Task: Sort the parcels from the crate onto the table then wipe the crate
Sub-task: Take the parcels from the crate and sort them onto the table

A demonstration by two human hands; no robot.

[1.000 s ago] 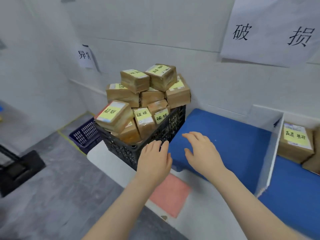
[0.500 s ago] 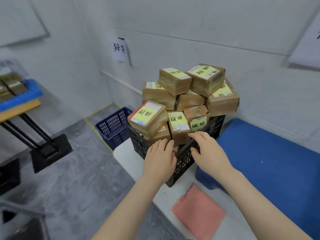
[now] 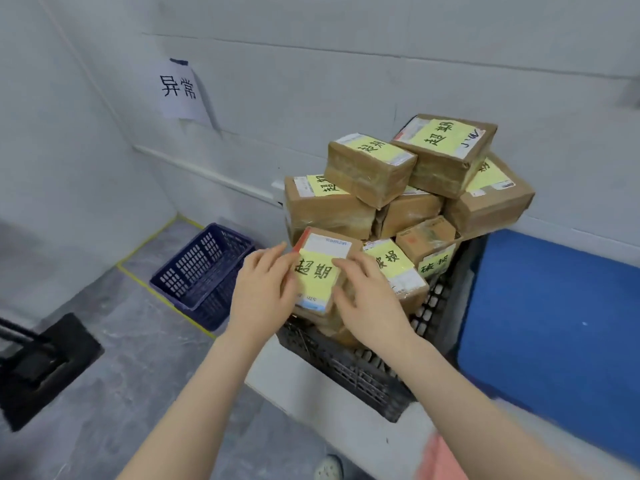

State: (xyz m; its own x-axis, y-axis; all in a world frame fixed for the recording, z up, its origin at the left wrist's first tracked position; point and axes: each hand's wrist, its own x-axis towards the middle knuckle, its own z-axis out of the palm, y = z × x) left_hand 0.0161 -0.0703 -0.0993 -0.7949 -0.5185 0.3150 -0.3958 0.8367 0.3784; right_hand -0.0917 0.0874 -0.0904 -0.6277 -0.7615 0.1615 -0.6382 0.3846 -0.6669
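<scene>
On white table point(image 3: 311, 403), black crate point(image 3: 363, 368) against grey wall point(image 3: 311, 64).

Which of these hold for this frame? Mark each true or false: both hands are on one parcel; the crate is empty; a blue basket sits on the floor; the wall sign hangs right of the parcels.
1. Left hand and right hand flank the front brown cardboard parcel with a yellow label: true.
2. The black plastic lattice crate is empty: false, parcels are heaped above its rim.
3. A dark blue plastic basket sits on the floor: true.
4. The white paper wall sign hangs right of the parcels: false, it hangs to their left.
</scene>
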